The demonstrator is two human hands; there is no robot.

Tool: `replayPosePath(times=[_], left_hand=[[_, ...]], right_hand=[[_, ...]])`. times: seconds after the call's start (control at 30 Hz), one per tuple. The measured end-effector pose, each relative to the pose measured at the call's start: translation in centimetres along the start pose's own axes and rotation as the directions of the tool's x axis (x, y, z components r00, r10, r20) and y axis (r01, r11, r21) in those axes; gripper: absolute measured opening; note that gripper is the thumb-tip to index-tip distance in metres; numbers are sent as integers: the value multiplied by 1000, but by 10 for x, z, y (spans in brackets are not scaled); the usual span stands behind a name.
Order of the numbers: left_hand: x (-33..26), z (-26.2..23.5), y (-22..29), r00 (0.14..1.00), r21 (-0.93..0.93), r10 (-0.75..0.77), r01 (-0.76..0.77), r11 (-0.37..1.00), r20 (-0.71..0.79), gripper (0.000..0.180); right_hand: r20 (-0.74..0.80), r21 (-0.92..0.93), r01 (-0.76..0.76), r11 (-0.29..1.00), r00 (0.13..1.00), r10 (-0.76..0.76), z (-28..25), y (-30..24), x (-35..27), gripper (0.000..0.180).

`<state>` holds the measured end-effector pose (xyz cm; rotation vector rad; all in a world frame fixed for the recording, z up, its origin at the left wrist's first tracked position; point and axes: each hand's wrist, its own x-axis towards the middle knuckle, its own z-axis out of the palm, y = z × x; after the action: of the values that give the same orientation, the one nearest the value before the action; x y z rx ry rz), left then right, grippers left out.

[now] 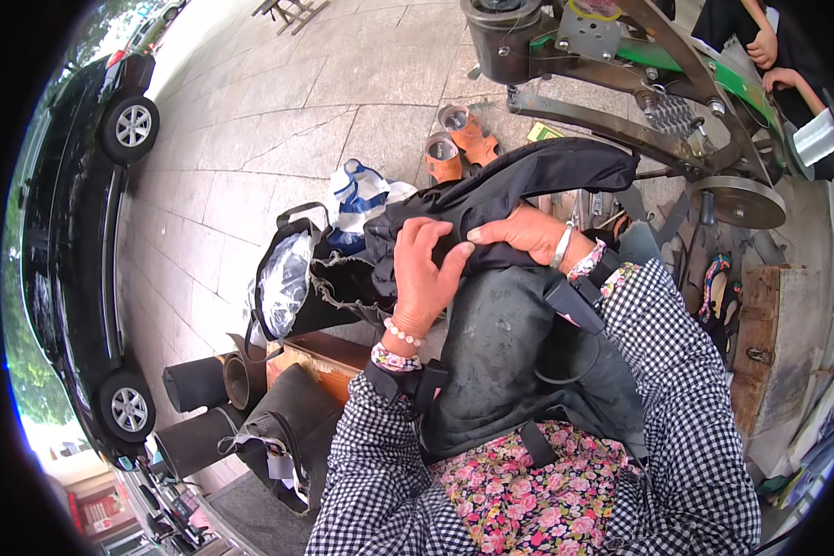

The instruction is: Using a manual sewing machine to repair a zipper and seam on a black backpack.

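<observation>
A long black cloth piece [565, 167], perhaps part of a bag, lies bunched across my lap. My left hand [423, 278], fingers bent and thumb turned inward, grips its near fold. From the right, my right hand [525, 233] pinches the same cloth, thumb tip close to my left thumb; its fingers are partly hidden by the fabric. Beneath both hands a worn dark apron [491, 343] covers my knees. Left of the cloth stands an open black bag [343, 283] with a frayed rim, beside clear plastic wrapping [287, 278] and a blue and white plastic bag [357, 199].
A metal cranked machine [639, 102] with a wheel and thread spool [817, 139] stands far right, another person's hands [764, 51] beside it. Orange-brown shoes [463, 144] sit ahead. Dark rolls [195, 440] lie left, a wooden box [774, 343] right. A black car [74, 250] is parked left.
</observation>
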<state>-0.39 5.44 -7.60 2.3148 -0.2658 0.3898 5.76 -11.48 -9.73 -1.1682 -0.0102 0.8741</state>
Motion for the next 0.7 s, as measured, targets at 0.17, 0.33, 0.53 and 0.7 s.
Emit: replayPosePath(times=[0.17, 0.33, 0.53, 0.7], left_hand=[[-3, 5, -22, 993, -168, -120, 122, 978, 25, 10], [10, 10, -19, 936, -296, -333, 289, 910, -111, 14], [-5, -1, -19, 946, 320, -316, 321, 892, -67, 43], [2, -31, -18, 166, -52, -762, 984, 172, 626, 64]], right_hand=[[-9, -13, 6, 1000, 1000, -6, 4, 14, 8, 19], [-35, 9, 27, 1000, 999, -27, 13, 16, 14, 22], [-45, -68, 102, 992, 994, -105, 20, 10, 13, 20], [38, -406, 319, 856, 942, -332, 20, 14, 13, 28]])
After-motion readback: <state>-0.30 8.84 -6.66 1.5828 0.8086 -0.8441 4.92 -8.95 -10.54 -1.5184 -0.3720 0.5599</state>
